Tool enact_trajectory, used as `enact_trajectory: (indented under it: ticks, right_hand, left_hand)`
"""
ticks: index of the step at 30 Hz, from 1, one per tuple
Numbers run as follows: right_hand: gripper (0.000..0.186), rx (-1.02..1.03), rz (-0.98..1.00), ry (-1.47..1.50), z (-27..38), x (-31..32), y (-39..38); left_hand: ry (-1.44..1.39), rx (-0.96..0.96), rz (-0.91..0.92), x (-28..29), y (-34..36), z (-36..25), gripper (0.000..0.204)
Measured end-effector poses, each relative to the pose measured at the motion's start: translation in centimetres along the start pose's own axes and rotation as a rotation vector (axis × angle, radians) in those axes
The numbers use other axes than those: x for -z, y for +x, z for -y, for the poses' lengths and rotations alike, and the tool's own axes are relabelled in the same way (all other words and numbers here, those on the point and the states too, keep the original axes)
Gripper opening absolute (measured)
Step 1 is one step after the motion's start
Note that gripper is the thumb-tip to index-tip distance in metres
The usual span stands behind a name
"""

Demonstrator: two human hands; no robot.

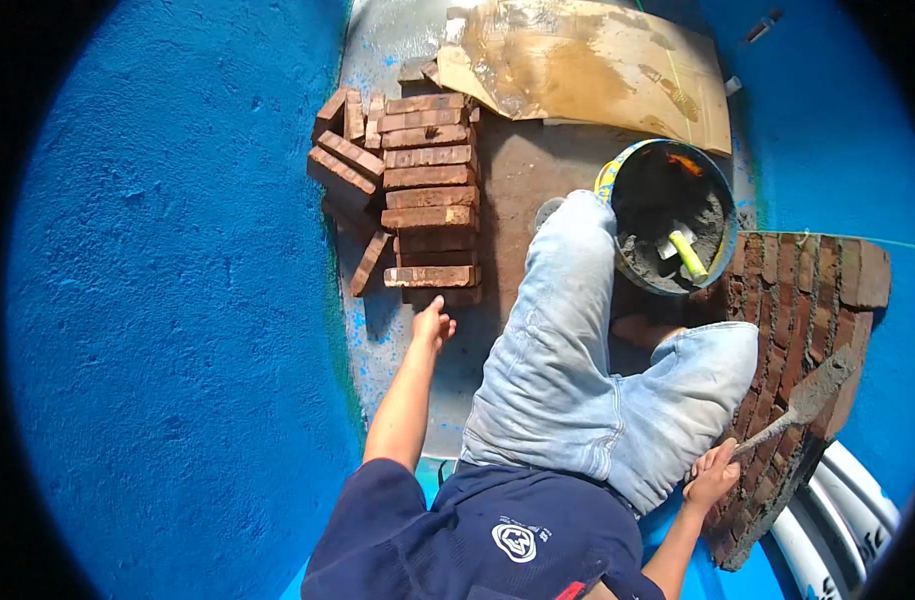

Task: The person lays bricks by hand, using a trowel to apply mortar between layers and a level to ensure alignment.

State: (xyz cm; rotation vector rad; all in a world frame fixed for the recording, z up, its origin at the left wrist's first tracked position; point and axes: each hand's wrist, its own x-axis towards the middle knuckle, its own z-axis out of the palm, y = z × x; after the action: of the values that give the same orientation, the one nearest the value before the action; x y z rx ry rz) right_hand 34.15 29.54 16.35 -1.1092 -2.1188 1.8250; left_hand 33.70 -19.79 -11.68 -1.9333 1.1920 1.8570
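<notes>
My left hand (435,325) reaches toward the near end of a stack of red-brown bricks (430,190). Its thumb points away from the loosely curled fingers, and no object shows in it. The closest brick (433,277) lies just beyond the fingertips; whether they touch the stack I cannot tell. At my right side, my right hand (713,472) grips the handle of a trowel (818,392) whose blade is coated in grey mortar. That blade is over a low brick wall (778,330) with mortar in its joints.
A bucket of mortar (727,245) stands beyond my knees, with a yellow-green-handled tool (690,258) inside. Loose bricks (348,160) lean by the blue wall (178,280). Stained cardboard (578,70) covers the far floor. A thin green string (868,239) crosses the brickwork; white pipes (838,510) lie behind.
</notes>
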Motion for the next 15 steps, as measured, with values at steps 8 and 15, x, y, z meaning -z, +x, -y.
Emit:
enact_trajectory:
  ticks: [8,15]
  right_hand:
    - [0.03,-0.064,0.024,-0.091,-0.3,-1.6,0.6]
    - [0.031,-0.065,0.097,-0.19,-0.7,-1.5,1.7]
  left_hand:
    - [-0.311,-0.161,-0.384,-11.0,8.2,-3.7,0.098]
    - [-0.696,-0.06,0.016,-4.2,4.4,-2.4,0.048]
